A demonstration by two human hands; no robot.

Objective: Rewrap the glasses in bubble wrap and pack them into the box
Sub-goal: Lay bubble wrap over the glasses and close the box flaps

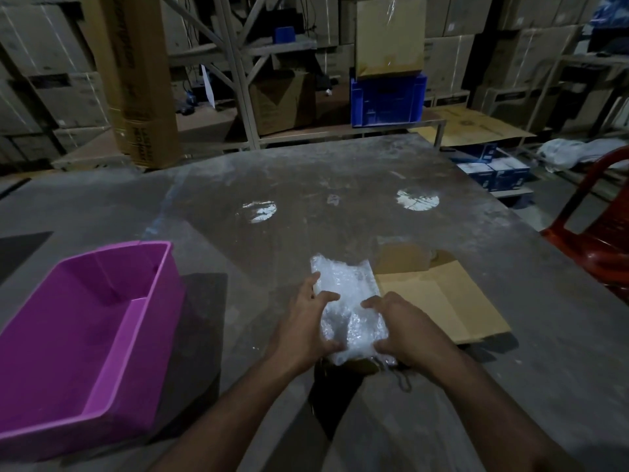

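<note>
A sheet of clear bubble wrap (347, 298) lies bunched on the grey table (340, 185) in front of me. My left hand (303, 325) grips its left side, thumb and fingers curled round the bundle. On the right side my right hand (405, 332) holds it the same way. Whether a glass is inside the wrap cannot be made out. A dark object (360, 366) with a cord shows just under the wrap's near edge. The cardboard box (442, 301) sits right of the wrap, its flaps open. A purple plastic bin (85, 335) stands at the left.
A red plastic chair (599, 240) stands at the table's right edge. Beyond the far edge are metal racks, stacked cartons, a tall cardboard column (143, 80) and a blue crate (388, 100). Two bright reflections lie on the tabletop's far half.
</note>
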